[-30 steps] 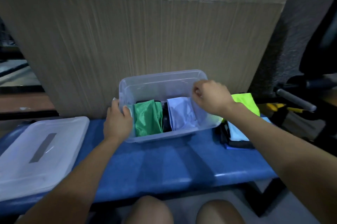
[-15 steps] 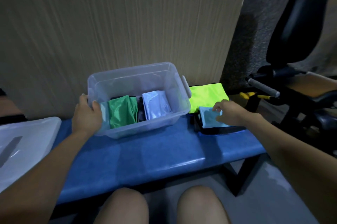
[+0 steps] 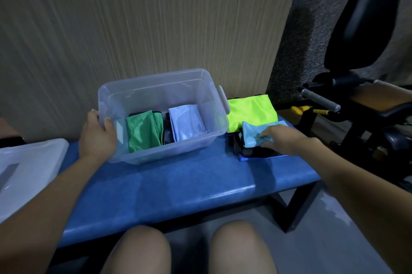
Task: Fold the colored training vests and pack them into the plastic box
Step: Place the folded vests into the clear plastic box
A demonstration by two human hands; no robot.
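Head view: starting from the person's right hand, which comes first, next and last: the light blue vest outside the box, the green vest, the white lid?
From the right hand:
1. Light blue vest, on the pile right of the plastic box, under the fingers.
2. Green vest, inside the box, left part.
3. White lid, far left on the bench.

A blue padded surface (image 3: 178,184) runs across in front, on a black frame (image 3: 296,209). Behind it stands a wood-grain panel (image 3: 145,28) with a seam near its top. To the right of the panel the wall (image 3: 312,35) is rough, speckled grey. Further right sits a black exercise machine (image 3: 361,17) with a tan seat (image 3: 379,97) and a grey handle (image 3: 321,100). The floor (image 3: 312,240) is grey. The light is dim.
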